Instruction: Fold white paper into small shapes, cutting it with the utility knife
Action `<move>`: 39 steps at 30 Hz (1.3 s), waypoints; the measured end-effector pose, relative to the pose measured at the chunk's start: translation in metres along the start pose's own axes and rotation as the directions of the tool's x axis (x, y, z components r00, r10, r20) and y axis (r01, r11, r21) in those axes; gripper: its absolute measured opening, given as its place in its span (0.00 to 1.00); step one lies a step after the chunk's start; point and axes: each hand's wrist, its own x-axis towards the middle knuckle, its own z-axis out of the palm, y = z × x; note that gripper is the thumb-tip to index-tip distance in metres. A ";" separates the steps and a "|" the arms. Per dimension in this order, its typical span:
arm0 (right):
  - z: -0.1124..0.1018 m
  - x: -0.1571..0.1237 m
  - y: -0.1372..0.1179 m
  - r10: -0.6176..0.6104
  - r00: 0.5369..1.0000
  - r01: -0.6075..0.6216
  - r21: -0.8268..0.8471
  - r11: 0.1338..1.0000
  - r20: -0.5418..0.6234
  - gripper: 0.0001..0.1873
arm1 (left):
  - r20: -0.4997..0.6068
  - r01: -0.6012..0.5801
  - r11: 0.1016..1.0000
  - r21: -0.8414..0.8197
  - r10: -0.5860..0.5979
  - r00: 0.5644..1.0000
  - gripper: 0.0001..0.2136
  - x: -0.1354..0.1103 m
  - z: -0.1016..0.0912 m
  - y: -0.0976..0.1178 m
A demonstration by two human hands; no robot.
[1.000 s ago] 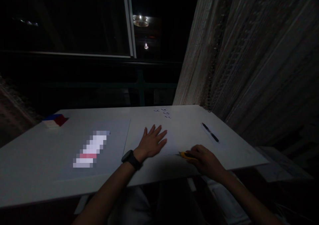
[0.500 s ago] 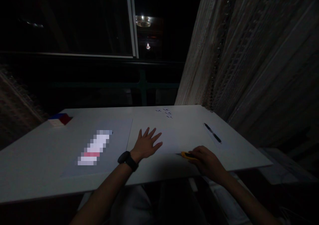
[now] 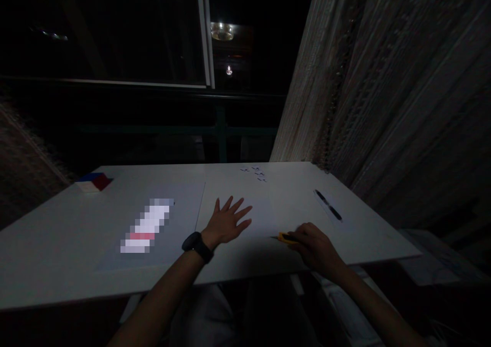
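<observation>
My left hand [image 3: 227, 221] lies flat with fingers spread on a sheet of paper [image 3: 261, 219] in the middle of the white table [image 3: 57, 244]. A dark watch [image 3: 196, 245] is on that wrist. My right hand [image 3: 315, 244] is closed round a yellow utility knife [image 3: 284, 238], whose blade tip points left and touches the paper near its lower edge. The room is dim.
A black pen [image 3: 328, 205] lies to the right on the table. Small scraps [image 3: 256, 173] are scattered near the far edge. A red, blue and white cube [image 3: 93, 181] sits at the far left corner. A larger sheet [image 3: 153, 229] lies left. Curtain [image 3: 383, 81] hangs at right.
My left hand has slid a little left and back on the paper. My right hand with the knife has barely moved. The view has drifted slightly.
</observation>
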 end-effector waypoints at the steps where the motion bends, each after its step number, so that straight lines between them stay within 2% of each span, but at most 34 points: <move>1: 0.000 0.000 0.000 -0.006 1.000 0.006 0.003 1.000 -0.004 0.12 | -0.003 0.001 1.000 0.002 -0.001 1.000 0.25 0.000 0.000 0.000; 10: -0.006 -0.007 0.001 0.001 1.000 -0.001 0.018 1.000 0.002 0.11 | -0.016 -0.005 1.000 0.000 0.005 1.000 0.25 -0.001 0.000 0.000; 17: 0.000 -0.002 -0.004 0.008 1.000 -0.008 -0.016 1.000 0.002 0.10 | -0.018 -0.003 1.000 0.005 0.004 1.000 0.25 -0.001 0.001 0.000; 26: -0.004 -0.004 -0.010 -0.046 0.999 0.046 -0.074 0.996 0.004 0.09 | -0.005 -0.001 1.000 -0.003 0.001 1.000 0.25 0.000 0.002 -0.001; 33: 0.006 0.001 -0.016 -0.064 0.997 0.060 -0.130 0.990 -0.030 0.10 | -0.006 0.005 1.000 0.012 -0.005 1.000 0.25 0.000 0.001 0.000; 39: 0.007 -0.002 -0.016 -0.095 0.995 0.087 -0.167 0.982 -0.040 0.09 | -0.016 -0.007 1.000 0.015 0.007 1.000 0.25 0.000 0.003 -0.001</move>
